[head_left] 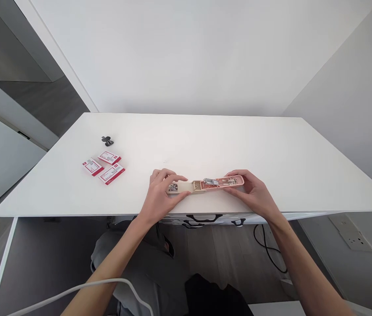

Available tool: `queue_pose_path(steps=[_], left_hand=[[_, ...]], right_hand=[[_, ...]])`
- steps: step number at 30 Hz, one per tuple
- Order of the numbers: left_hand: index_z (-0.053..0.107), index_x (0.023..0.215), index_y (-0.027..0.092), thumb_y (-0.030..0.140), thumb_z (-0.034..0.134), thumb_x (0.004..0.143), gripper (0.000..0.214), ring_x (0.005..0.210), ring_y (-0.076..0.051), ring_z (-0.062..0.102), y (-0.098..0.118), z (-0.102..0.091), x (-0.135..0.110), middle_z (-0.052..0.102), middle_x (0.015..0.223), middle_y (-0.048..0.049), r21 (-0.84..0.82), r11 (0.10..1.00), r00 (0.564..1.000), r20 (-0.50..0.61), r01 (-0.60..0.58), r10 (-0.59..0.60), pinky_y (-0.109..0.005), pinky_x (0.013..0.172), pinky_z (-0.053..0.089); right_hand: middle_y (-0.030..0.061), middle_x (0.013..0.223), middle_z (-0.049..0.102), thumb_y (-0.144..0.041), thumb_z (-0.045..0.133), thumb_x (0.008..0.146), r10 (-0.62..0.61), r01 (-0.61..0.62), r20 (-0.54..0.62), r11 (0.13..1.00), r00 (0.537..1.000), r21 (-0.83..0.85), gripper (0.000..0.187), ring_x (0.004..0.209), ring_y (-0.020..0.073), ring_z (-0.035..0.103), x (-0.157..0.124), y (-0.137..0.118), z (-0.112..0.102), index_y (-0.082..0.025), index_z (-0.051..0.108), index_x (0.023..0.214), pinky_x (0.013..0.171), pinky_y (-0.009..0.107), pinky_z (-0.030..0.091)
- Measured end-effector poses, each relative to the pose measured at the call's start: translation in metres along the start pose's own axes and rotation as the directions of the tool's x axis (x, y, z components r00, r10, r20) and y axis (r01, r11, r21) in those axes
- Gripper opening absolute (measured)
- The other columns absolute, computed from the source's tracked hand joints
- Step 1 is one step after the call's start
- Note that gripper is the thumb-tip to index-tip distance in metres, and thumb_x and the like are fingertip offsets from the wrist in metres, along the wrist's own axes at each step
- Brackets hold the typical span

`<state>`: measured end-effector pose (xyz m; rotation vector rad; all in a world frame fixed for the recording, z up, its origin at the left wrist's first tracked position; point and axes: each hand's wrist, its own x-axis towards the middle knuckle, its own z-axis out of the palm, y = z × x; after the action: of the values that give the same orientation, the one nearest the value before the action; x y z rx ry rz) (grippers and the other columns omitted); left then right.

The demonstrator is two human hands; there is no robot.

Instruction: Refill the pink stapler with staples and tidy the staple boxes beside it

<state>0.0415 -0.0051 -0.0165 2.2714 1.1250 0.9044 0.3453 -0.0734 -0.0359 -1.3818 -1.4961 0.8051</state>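
I see stapler (197, 187) opened out, long way left to right, between hands, at near middle of worktop (205, 145). Left hand (160, 193) grips pale left end; right hand (256, 195) grips pink right end. Neither nearer.

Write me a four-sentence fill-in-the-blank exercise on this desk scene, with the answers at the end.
1. The left hand holds the cream end of the opened stapler; the right hand holds the end coloured ____.
2. The number of red-and-white boxes on the white table is ____.
3. Those boxes lie to the person's ____ of the stapler.
4. The small object beyond the boxes is coloured ____.

Missing words: pink; three; left; black.
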Motion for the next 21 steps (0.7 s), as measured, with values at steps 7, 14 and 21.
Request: queue_pose_path(steps=[7, 14, 21], left_hand=[[0.071, 0.119, 0.03, 0.04, 0.072, 0.096, 0.025, 0.127, -0.028, 0.051, 0.004, -0.004, 0.001, 0.06, 0.127, -0.0069, -0.015, 0.997, 0.99, -0.125, 0.069, -0.071, -0.046, 0.111, 0.044], [0.069, 0.12, 0.027, 0.04, 0.061, 0.101, 0.024, 0.125, -0.032, 0.053, -0.029, -0.037, -0.001, 0.06, 0.121, -0.011, 0.254, 0.963, 0.95, -0.313, 0.087, -0.003, -0.052, 0.115, 0.04], [0.067, 0.125, 0.023, 0.052, 0.069, 0.092, 0.044, 0.135, -0.044, 0.042, -0.075, -0.091, -0.031, 0.054, 0.133, -0.0187, 0.483, 0.804, 0.878, -0.468, 0.347, -0.098, -0.062, 0.117, 0.035]], right_hand=[[0.0074, 0.125, 0.074, -0.058, 0.076, 0.093, 0.022, -0.023, -0.012, 0.995, 1.0, -0.097, 0.042, 0.117, 0.0302, 0.069, -0.001, 0.001, 0.002, -0.029, 0.068, 0.122, 0.101, 0.048, 0.056], [0.007, 0.124, 0.076, -0.057, 0.075, 0.093, 0.05, -0.06, -0.063, 0.984, 0.997, -0.17, 0.039, 0.113, 0.0294, 0.071, -0.001, -0.006, 0.007, -0.028, 0.069, 0.118, 0.1, 0.048, 0.056], [0.0076, 0.125, 0.075, -0.056, 0.073, 0.094, 0.007, -0.024, -0.076, 0.974, 0.997, -0.225, 0.038, 0.113, 0.0295, 0.07, -0.001, 0.001, 0.01, -0.028, 0.068, 0.12, 0.1, 0.049, 0.055]])
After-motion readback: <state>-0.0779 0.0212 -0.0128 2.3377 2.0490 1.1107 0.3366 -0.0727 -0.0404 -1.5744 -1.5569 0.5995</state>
